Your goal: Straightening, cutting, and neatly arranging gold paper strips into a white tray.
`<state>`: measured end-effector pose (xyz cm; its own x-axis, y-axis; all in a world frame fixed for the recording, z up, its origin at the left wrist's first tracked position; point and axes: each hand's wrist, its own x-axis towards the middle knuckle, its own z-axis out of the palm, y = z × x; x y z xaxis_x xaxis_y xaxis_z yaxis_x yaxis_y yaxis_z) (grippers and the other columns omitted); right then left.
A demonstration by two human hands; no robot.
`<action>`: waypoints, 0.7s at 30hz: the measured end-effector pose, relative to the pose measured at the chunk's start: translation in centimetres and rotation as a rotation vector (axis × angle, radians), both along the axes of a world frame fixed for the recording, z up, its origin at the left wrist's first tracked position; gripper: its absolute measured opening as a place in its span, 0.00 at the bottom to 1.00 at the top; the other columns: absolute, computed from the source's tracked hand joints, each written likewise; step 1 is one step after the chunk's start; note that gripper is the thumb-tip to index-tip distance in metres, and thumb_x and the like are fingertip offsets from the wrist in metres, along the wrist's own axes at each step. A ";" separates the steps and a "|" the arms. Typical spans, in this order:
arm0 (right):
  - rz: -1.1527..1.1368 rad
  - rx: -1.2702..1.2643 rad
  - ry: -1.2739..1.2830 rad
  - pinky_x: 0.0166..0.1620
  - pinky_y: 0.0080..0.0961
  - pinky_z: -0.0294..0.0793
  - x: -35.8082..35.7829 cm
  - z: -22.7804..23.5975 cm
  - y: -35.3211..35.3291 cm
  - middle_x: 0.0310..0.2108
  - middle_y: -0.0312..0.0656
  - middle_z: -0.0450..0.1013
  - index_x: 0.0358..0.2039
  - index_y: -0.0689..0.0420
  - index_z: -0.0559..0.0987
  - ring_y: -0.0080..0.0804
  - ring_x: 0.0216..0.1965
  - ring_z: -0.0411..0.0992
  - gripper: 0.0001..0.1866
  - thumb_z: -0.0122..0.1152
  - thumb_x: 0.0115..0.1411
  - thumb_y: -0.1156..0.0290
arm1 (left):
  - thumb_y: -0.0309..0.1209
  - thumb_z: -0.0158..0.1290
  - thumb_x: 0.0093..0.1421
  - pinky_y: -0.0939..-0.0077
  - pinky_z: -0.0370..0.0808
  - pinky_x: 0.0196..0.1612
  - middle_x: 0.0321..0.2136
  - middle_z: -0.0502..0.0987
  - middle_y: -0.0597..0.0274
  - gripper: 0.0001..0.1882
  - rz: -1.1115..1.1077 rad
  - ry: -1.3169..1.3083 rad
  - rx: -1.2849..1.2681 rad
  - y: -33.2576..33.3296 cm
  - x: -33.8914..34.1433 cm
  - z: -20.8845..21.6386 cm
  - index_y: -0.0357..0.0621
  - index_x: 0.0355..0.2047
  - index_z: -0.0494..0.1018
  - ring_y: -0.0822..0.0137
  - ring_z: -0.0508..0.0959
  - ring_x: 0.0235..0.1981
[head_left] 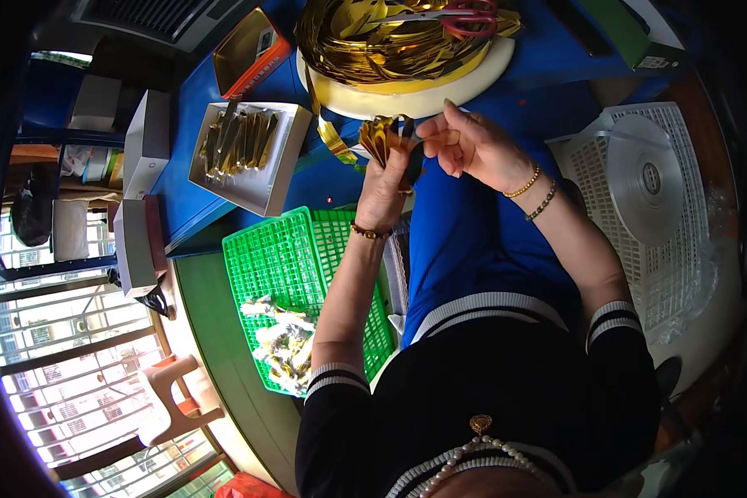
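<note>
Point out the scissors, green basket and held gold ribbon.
Scissors (446, 15): head view, where the blades meet the handles.
Green basket (267, 253): head view, on its bare mesh.
Gold ribbon (377, 139): head view, on its folds.

L forearm (344, 290) reaches far, leaning slightly R; L hand (383, 192) at its end, set in a pinch grip. R forearm (574, 232) angles far & L, elbow (612, 282) bent out R. R hand (491, 156) just R of L hand, thumb (466, 123) pointing far/L, fingers (451, 158) part-curled twd L hand.
</note>
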<state>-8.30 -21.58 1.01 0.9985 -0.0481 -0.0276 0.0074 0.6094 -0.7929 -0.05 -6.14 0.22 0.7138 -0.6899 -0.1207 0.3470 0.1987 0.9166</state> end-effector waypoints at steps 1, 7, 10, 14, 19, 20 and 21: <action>-0.001 -0.007 -0.002 0.23 0.13 0.66 0.2 0.2 -0.3 0.28 0.38 0.73 0.42 0.61 0.75 0.18 0.20 0.67 0.27 0.38 0.66 0.48 | 0.53 0.60 0.51 0.86 0.59 0.27 0.30 0.70 0.72 0.30 -0.173 -0.017 -0.069 0.4 0.5 -0.5 0.44 0.44 0.68 0.81 0.65 0.27; 0.068 -0.158 0.044 0.21 0.10 0.62 -0.1 1.1 -0.1 0.30 0.37 0.73 0.49 0.62 0.70 0.14 0.19 0.65 0.36 0.32 0.64 0.40 | 0.38 0.61 0.55 0.88 0.58 0.23 0.23 0.69 0.74 0.13 -0.179 -0.073 0.077 0.2 -1.0 -0.3 0.46 0.33 0.70 0.82 0.64 0.22; -0.076 -0.304 0.023 0.22 0.09 0.62 -1.0 1.3 0.1 0.30 0.37 0.73 0.51 0.61 0.69 0.14 0.19 0.65 0.33 0.33 0.66 0.43 | 0.39 0.58 0.57 0.88 0.56 0.20 0.18 0.67 0.75 0.12 -0.138 -0.050 0.145 0.7 -0.9 -0.8 0.46 0.26 0.69 0.82 0.62 0.18; -0.210 -0.480 -0.012 0.39 0.13 0.68 -2.5 -0.8 0.3 0.40 0.38 0.72 0.54 0.58 0.66 0.19 0.38 0.70 0.21 0.49 0.65 0.60 | 0.46 0.48 0.63 0.84 0.56 0.20 0.16 0.65 0.72 0.20 -0.119 -0.152 0.169 0.5 -1.3 -1.4 0.46 0.20 0.67 0.80 0.61 0.16; -0.092 -0.371 -0.048 0.48 0.19 0.69 -2.0 -1.9 0.8 0.41 0.42 0.71 0.56 0.62 0.62 0.24 0.44 0.70 0.26 0.58 0.60 0.67 | 0.47 0.44 0.65 0.82 0.59 0.22 0.17 0.66 0.70 0.21 -0.184 -0.144 0.125 0.0 -2.6 -1.5 0.44 0.22 0.66 0.77 0.63 0.19; -0.095 -0.370 -0.046 0.48 0.19 0.69 -1.9 -2.0 0.9 0.41 0.42 0.71 0.56 0.62 0.62 0.24 0.44 0.70 0.26 0.58 0.60 0.67 | 0.47 0.44 0.65 0.82 0.60 0.23 0.18 0.66 0.69 0.21 -0.202 -0.138 0.121 -0.1 -3.0 -1.4 0.44 0.23 0.66 0.77 0.64 0.20; -0.084 -0.323 -0.051 0.43 0.18 0.70 -1.7 -1.6 1.3 0.38 0.41 0.72 0.56 0.62 0.62 0.23 0.39 0.70 0.26 0.57 0.60 0.67 | 0.47 0.43 0.66 0.82 0.61 0.24 0.19 0.67 0.68 0.20 -0.254 -0.145 0.088 0.1 -3.2 -1.4 0.44 0.25 0.66 0.76 0.64 0.21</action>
